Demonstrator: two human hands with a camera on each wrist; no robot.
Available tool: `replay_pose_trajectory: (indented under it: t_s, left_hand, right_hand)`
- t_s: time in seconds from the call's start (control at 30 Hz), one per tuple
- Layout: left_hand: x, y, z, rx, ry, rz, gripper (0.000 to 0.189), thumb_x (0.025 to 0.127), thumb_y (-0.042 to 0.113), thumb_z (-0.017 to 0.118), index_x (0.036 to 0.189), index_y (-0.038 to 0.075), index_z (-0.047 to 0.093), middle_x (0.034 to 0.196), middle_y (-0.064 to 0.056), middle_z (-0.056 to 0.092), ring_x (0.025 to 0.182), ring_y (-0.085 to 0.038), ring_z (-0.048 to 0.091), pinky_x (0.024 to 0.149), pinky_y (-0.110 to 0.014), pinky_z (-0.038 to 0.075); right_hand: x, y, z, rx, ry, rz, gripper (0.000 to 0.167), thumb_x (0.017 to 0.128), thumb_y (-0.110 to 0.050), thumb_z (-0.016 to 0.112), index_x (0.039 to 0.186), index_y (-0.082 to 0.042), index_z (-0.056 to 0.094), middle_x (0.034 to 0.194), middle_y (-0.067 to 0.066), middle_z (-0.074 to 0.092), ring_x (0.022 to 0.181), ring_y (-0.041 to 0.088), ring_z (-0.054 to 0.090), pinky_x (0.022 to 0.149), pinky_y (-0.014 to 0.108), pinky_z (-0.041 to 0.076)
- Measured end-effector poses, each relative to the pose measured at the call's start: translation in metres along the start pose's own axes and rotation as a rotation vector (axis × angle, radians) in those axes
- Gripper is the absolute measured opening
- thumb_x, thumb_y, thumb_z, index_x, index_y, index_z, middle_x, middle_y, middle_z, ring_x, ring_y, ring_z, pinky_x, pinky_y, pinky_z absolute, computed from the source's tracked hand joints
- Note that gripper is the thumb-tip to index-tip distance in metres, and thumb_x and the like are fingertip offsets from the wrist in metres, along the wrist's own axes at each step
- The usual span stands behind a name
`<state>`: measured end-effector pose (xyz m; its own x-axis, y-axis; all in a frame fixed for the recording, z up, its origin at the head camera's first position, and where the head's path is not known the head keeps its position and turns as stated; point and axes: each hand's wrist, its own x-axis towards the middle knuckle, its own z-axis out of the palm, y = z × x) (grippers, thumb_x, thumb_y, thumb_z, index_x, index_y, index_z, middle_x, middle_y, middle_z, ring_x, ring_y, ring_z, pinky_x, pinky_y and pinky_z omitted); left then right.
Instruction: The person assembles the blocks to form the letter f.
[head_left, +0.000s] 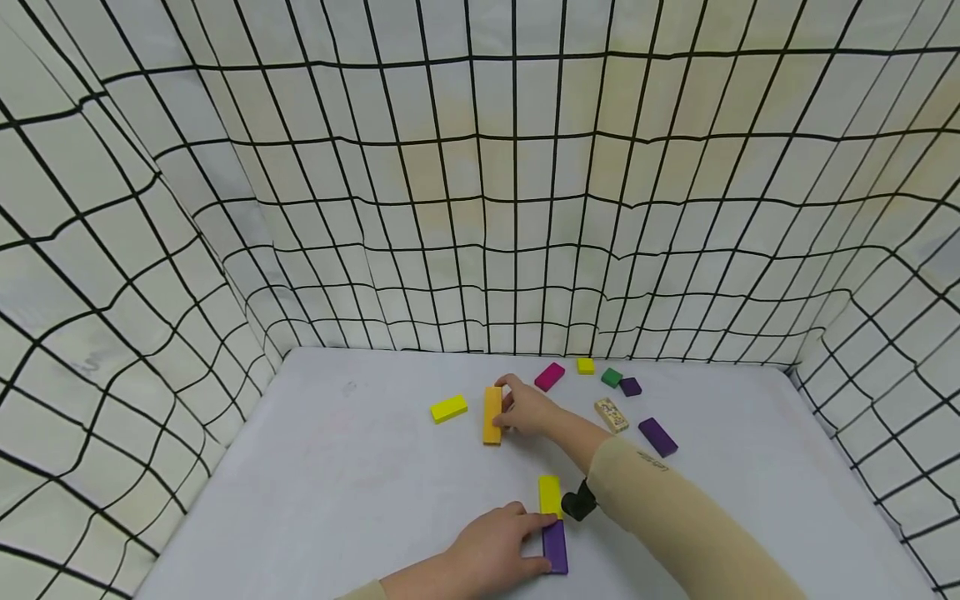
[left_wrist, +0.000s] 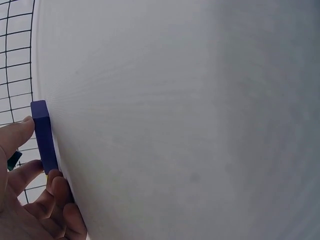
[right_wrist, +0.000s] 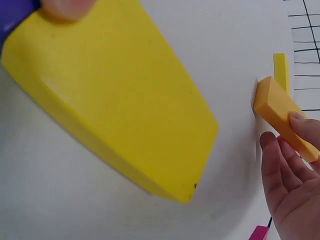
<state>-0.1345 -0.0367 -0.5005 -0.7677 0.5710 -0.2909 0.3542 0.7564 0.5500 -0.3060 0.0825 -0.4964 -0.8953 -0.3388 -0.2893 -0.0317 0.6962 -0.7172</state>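
My left hand (head_left: pixel 491 550) holds a purple block (head_left: pixel 555 547) near the front of the table, thumb at its near end and forefinger at its far end. A yellow block (head_left: pixel 550 493) lies end to end with it, making one straight row. Farther off, my right hand (head_left: pixel 528 406) grips an orange block (head_left: pixel 492 415) from its right side. The right wrist view shows the thumb on top of the orange block (right_wrist: pixel 280 115), with the yellow block (right_wrist: pixel 125 95) large in front. In the left wrist view, the purple block (left_wrist: pixel 45 135) sits between thumb and fingers.
Another yellow block (head_left: pixel 448 408) lies left of the orange one. At the back right are a pink block (head_left: pixel 550 377), small yellow (head_left: pixel 586 366), green (head_left: pixel 611 377) and dark purple (head_left: pixel 631 387) pieces, a patterned block (head_left: pixel 611 414) and a purple one (head_left: pixel 658 437). Black netting (head_left: pixel 480 200) surrounds the table.
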Motion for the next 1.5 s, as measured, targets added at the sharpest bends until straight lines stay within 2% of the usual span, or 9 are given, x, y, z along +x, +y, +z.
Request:
replay_pose_trajectory:
  t_s: [0.17, 0.47, 0.8, 1.0, 1.2, 1.5]
  left_hand:
    - [0.0, 0.002, 0.0, -0.007, -0.006, -0.004, 0.051, 0.086, 0.047, 0.074, 0.134, 0.033, 0.062, 0.088, 0.012, 0.053, 0.074, -0.003, 0.048, 0.067, -0.023, 0.046]
    - [0.0, -0.001, 0.002, 0.02, 0.025, 0.006, 0.053, 0.085, 0.049, 0.074, 0.134, 0.033, 0.062, 0.087, 0.013, 0.052, 0.073, -0.003, 0.047, 0.065, -0.023, 0.045]
    - [0.001, 0.001, 0.0, 0.026, 0.023, -0.012, 0.053, 0.085, 0.049, 0.074, 0.134, 0.033, 0.063, 0.087, 0.012, 0.053, 0.073, -0.003, 0.048, 0.066, -0.023, 0.046]
    - [0.001, 0.003, 0.0, 0.017, 0.019, -0.022, 0.052, 0.084, 0.048, 0.075, 0.133, 0.033, 0.063, 0.086, 0.012, 0.053, 0.072, -0.004, 0.048, 0.065, -0.023, 0.046]
    - [0.003, 0.002, 0.001, 0.021, 0.029, -0.026, 0.052, 0.084, 0.049, 0.075, 0.132, 0.034, 0.064, 0.087, 0.011, 0.053, 0.073, -0.004, 0.048, 0.065, -0.024, 0.046]
    - [0.002, 0.002, 0.002, 0.008, 0.025, -0.033, 0.052, 0.084, 0.049, 0.075, 0.132, 0.033, 0.064, 0.084, 0.011, 0.051, 0.071, -0.005, 0.048, 0.064, -0.023, 0.045]
  right_hand:
    - [-0.007, 0.004, -0.002, 0.114, 0.017, 0.013, 0.062, 0.09, -0.016, 0.075, 0.143, -0.022, 0.044, 0.106, 0.006, 0.059, 0.077, 0.021, 0.062, 0.07, 0.028, 0.056]
    - [-0.023, 0.024, -0.015, 0.234, 0.076, 0.008, 0.063, 0.092, -0.016, 0.072, 0.148, -0.028, 0.047, 0.11, 0.009, 0.061, 0.078, 0.021, 0.064, 0.071, 0.029, 0.058]
    - [-0.043, 0.046, -0.032, 0.343, 0.142, 0.034, 0.064, 0.092, -0.012, 0.072, 0.15, -0.025, 0.046, 0.112, 0.012, 0.061, 0.084, 0.022, 0.065, 0.072, 0.032, 0.059]
    - [-0.057, 0.055, -0.036, 0.358, 0.163, 0.086, 0.065, 0.091, -0.014, 0.072, 0.149, -0.027, 0.046, 0.113, 0.012, 0.061, 0.083, 0.022, 0.065, 0.072, 0.031, 0.059]
    - [-0.065, 0.063, -0.035, 0.36, 0.18, 0.095, 0.065, 0.091, -0.014, 0.073, 0.148, -0.03, 0.048, 0.108, 0.01, 0.062, 0.08, 0.022, 0.066, 0.071, 0.03, 0.059]
    - [-0.072, 0.071, -0.021, 0.372, 0.131, 0.078, 0.062, 0.091, -0.013, 0.073, 0.147, -0.022, 0.049, 0.103, 0.01, 0.062, 0.076, 0.021, 0.065, 0.068, 0.032, 0.059]
